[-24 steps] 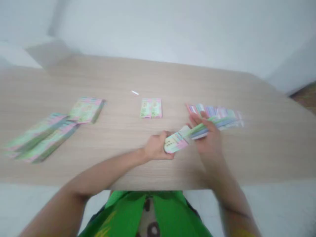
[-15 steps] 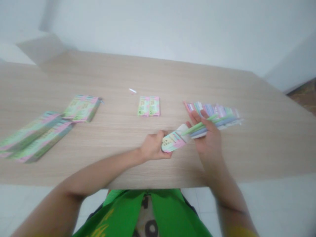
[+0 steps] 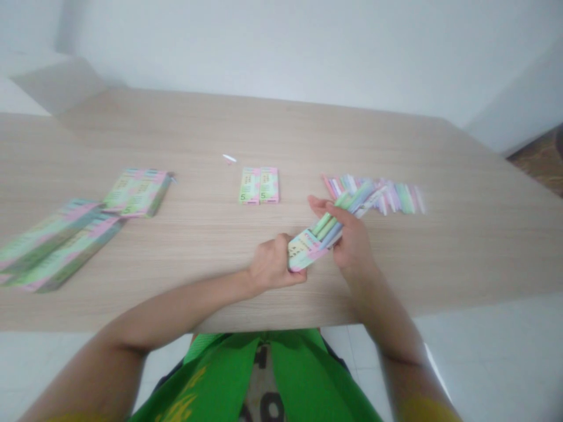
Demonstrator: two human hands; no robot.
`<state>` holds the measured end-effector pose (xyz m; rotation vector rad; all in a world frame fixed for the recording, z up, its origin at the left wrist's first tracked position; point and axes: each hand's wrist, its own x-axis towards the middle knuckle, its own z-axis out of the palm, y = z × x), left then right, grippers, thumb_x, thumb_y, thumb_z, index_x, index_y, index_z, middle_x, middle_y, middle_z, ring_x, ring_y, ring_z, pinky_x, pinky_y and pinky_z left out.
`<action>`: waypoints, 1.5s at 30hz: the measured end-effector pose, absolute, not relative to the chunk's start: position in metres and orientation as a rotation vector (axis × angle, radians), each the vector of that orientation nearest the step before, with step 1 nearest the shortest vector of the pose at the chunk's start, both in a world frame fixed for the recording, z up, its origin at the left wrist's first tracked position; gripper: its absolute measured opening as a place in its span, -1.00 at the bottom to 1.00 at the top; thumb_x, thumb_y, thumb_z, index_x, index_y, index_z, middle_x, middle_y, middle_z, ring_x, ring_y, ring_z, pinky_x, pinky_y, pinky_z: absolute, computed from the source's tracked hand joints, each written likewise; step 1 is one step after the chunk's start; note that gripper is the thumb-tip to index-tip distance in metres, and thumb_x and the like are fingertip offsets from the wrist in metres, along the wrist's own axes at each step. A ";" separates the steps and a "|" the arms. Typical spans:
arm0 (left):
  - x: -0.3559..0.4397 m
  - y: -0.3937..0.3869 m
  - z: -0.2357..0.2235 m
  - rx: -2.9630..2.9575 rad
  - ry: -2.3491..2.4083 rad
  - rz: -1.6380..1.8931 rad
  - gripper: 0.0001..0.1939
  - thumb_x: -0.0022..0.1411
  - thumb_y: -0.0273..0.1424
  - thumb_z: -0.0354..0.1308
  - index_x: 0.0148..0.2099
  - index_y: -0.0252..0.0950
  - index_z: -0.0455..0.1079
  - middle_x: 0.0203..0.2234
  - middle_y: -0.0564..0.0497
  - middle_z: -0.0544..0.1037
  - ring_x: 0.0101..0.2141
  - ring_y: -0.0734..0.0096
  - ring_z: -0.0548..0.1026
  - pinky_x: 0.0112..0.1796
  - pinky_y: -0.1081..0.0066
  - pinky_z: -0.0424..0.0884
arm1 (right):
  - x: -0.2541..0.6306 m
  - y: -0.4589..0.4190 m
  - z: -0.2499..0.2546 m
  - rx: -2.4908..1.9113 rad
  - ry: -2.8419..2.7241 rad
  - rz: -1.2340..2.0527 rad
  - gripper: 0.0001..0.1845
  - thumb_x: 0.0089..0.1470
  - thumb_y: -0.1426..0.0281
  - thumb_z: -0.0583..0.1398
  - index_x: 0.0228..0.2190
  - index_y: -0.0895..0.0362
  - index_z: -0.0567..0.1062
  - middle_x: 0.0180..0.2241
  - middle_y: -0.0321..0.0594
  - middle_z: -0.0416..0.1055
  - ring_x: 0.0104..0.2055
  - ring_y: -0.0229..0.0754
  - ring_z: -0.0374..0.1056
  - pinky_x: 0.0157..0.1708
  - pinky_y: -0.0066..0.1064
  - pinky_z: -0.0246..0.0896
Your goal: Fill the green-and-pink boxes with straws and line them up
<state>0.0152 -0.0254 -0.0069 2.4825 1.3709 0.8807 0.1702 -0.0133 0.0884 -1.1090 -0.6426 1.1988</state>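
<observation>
The person's left hand [image 3: 273, 264] and right hand [image 3: 349, 237] hold a bundle of pastel paper slips [image 3: 310, 249] together just above the wooden surface [image 3: 440, 252], near its front edge. The left fingers [image 3: 281, 241] curl closed around the lower end of the bundle, and the right fingers [image 3: 320, 205] lie pressed together along its far side, pinching the looser upper part, where green and blue slips stick out unevenly. Just beyond the right hand, a fanned row of pink, blue and green slips [image 3: 373, 196] lies on the surface, a little blurred. Two small packs marked "5" [image 3: 259, 185] lie side by side near the middle, and a flat stack [image 3: 138, 193] and two longer stacks [image 3: 65, 257] lie well apart on the left. The main risk is the uneven upper part: if the right fingers relax their pressure, loose slips could slide out and fall. If the bundle touches the fanned row, it could also push those slips out of order.
</observation>
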 end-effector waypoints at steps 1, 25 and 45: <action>0.015 -0.025 -0.008 2.469 1.360 0.900 -0.36 -0.07 -0.11 0.19 0.00 -0.31 0.11 -0.32 -0.12 0.56 -0.36 0.05 0.61 -0.42 0.23 0.50 | 0.172 -0.013 0.088 -1.083 -0.654 1.221 -0.87 -0.08 0.36 0.26 -0.40 0.11 0.56 -0.19 -0.22 0.58 0.09 -0.05 0.40 0.17 -0.17 0.24; 0.000 -0.016 -0.002 2.558 1.184 0.771 -0.35 -0.02 -0.08 0.19 0.08 -0.28 0.18 -0.34 -0.03 0.58 -0.37 0.20 0.61 -0.40 0.35 0.47 | 0.187 0.007 0.071 -1.072 -0.540 1.223 -0.88 0.02 0.33 0.24 -0.38 0.12 0.49 -0.36 -0.20 0.59 -0.15 -0.11 0.53 0.04 -0.21 0.36; 0.003 -0.030 -0.002 2.547 1.126 1.032 -0.38 -0.08 -0.06 0.18 -0.01 -0.32 0.30 -0.42 -0.03 0.58 -0.43 0.21 0.60 -0.39 0.31 0.52 | 0.170 -0.053 0.096 -1.145 -0.965 1.052 -0.73 0.12 0.19 0.25 -0.19 0.05 0.61 -0.06 -0.28 0.54 0.21 -0.11 0.27 0.28 -0.22 0.04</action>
